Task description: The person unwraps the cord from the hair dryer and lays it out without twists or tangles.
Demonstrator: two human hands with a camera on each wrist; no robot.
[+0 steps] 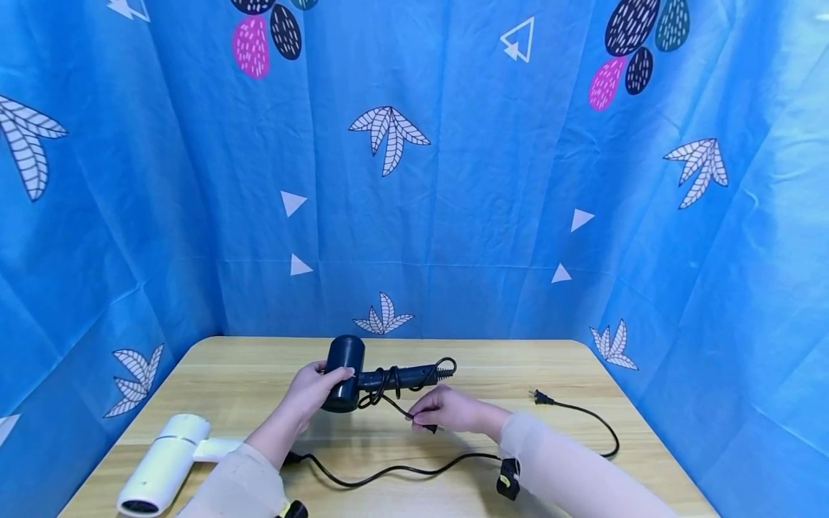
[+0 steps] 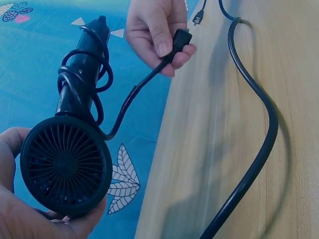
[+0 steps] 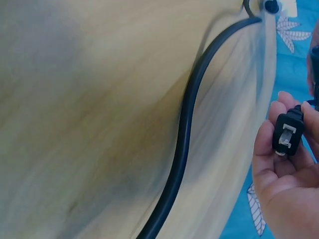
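While the left hand (image 1: 314, 390) grips the black hair dryer (image 1: 347, 356) by its barrel, above the middle of the table (image 1: 499, 367), seemingly to steady it, the right hand (image 1: 453, 410) pinches the wrapped cord's plug (image 3: 288, 132), probably to control its free end. The white dryer (image 1: 162, 467) lies by the left edge, perhaps for clearance; a long cord (image 1: 388, 470) trails toward the right edge.

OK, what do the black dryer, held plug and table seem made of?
Black dryer: probably hard plastic, semi-gloss, from its soft highlights. Held plug: dull black plastic or rubber; its shiny prongs look metal. Table: wood or laminate, smooth-looking, with pale streaky grain.
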